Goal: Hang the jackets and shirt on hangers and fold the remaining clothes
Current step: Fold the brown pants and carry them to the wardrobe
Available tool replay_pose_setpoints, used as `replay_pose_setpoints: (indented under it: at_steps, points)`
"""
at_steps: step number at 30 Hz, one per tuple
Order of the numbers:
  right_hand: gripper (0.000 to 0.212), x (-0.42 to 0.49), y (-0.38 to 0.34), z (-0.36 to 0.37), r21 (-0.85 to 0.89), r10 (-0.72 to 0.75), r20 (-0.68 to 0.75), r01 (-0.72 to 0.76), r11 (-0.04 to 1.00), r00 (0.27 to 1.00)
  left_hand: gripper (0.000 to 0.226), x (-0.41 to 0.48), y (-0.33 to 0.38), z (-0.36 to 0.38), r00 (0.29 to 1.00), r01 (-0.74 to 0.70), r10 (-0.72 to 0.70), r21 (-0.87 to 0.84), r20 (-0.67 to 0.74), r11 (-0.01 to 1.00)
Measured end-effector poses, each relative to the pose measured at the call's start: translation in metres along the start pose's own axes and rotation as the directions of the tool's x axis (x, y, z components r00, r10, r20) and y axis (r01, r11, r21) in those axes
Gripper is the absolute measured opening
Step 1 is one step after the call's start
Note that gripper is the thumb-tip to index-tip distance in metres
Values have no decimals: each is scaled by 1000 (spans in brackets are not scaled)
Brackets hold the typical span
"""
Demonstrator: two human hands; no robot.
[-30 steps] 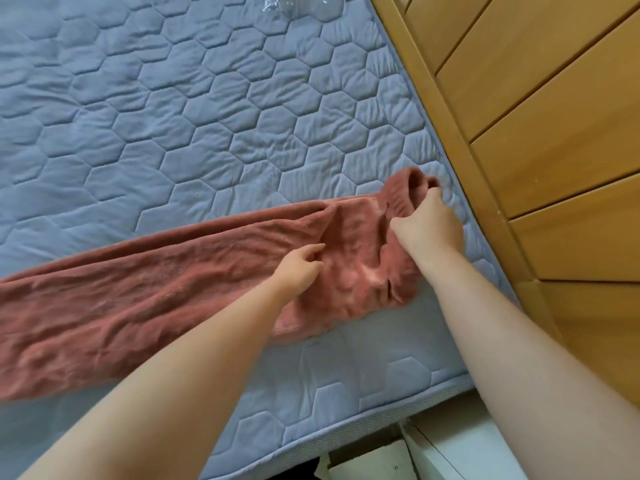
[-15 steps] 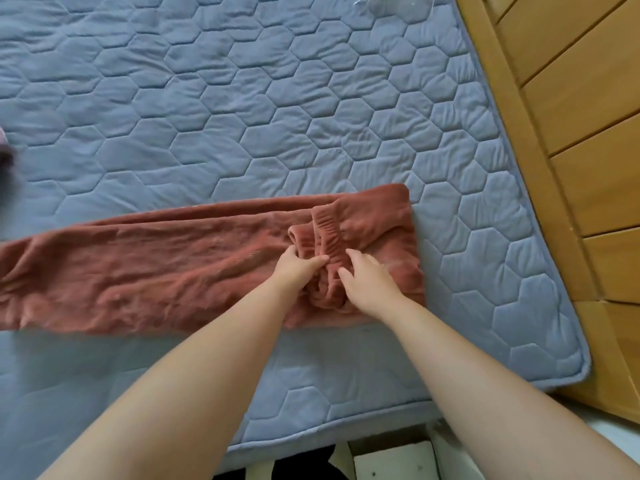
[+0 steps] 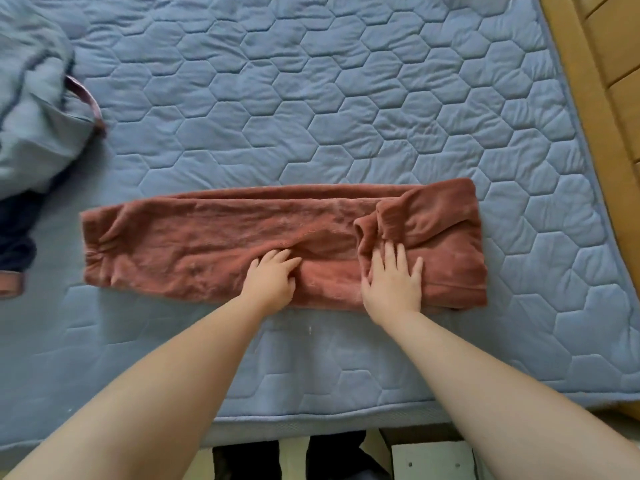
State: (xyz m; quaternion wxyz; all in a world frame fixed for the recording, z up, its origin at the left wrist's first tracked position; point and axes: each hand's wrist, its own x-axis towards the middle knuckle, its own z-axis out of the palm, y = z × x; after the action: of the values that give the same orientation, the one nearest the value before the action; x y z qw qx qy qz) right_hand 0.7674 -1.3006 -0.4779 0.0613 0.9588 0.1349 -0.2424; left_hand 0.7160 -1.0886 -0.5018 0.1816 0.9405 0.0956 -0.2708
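A rust-red fleece garment lies as a long flat strip across the blue quilted mattress. Its right end is folded back over itself, and a bunched waistband sits on top there. My left hand rests on the strip's middle with its fingers slightly bent against the cloth. My right hand lies flat with spread fingers on the folded right end, just below the bunched waistband.
A grey-blue garment with a pink strap is heaped at the upper left. Below it lies dark navy clothing. A wooden bed frame runs along the mattress's right side. The mattress's near edge is at the bottom.
The garment's right end has been folded over to the left. My right hand has let go of it and now lies flat on the fold. The view has shifted left, so the strip's left end shows.
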Motion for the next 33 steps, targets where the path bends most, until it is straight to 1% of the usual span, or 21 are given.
replay_pose_setpoints:
  at_steps: [2,4,5,6,7,8,9,10,13,16,18,20,21,23,26,27,28,29,30,31,33]
  points:
    - [67,0,-23,-4,43,-5,-107,9,999,994,60,-8,-39,-6,998,18,-27,154,53,988]
    - [69,-2,-42,2,44,-132,-205,144,989,970,61,-19,-78,-12,994,101,-109,241,20,965]
    - [69,-4,-52,6,20,-227,-212,237,971,951,61,-24,-96,-15,986,163,-166,258,-10,952]
    - [69,-6,-62,10,-10,-319,-146,321,947,936,61,-28,-112,-18,974,224,-224,264,-31,938]
    - [69,-7,-71,15,-33,-386,-44,385,922,922,61,-32,-126,-20,963,268,-268,269,-38,925]
    - [69,-7,-80,20,-52,-402,88,407,912,912,62,-35,-137,-21,953,298,-299,273,-39,915]
    - [69,-5,-88,22,-83,-382,179,401,912,907,62,-37,-147,-22,946,319,-320,276,-41,907]
    - [69,0,-95,24,-121,-350,222,382,916,910,62,-38,-156,-22,939,341,-341,266,-51,902]
    - [65,18,-107,25,-139,-218,201,248,959,955,62,-34,-182,-21,902,431,-420,197,-96,881]
    - [62,32,-125,21,-146,-116,114,132,980,987,61,-23,-200,-26,894,446,-431,160,-121,881]
    - [60,33,-144,18,-50,-90,-33,89,995,995,61,-17,-205,-29,904,414,-388,143,-178,899]
    - [58,30,-166,15,81,-137,-139,149,985,981,60,-18,-208,-31,909,367,-326,129,-259,921]
    - [58,30,-176,15,90,-200,-138,214,973,970,60,-21,-212,-30,899,360,-312,114,-306,926]
    - [58,33,-193,15,36,-277,-45,279,960,960,64,-27,-224,-32,853,400,-351,53,-387,915]
    - [62,48,-211,12,42,-180,143,176,984,973,79,-25,-245,-45,764,463,-478,-147,-433,874]
    - [64,53,-216,10,58,-145,200,136,989,969,85,-23,-251,-50,713,496,-554,-249,-430,832]
    - [67,57,-220,7,56,-125,249,114,992,960,89,-22,-258,-55,637,537,-663,-390,-393,748]
    - [69,60,-224,5,46,-117,289,109,993,950,93,-22,-266,-59,555,563,-771,-541,-313,625]
    - [70,62,-226,4,38,-118,318,112,993,941,94,-23,-276,-60,498,575,-842,-649,-207,499]
    - [71,62,-226,2,44,-126,335,118,992,934,94,-24,-284,-61,483,587,-869,-695,-110,414]
    - [70,62,-221,-3,110,-163,322,135,985,933,86,-27,-294,-61,528,577,-849,-736,5,354]
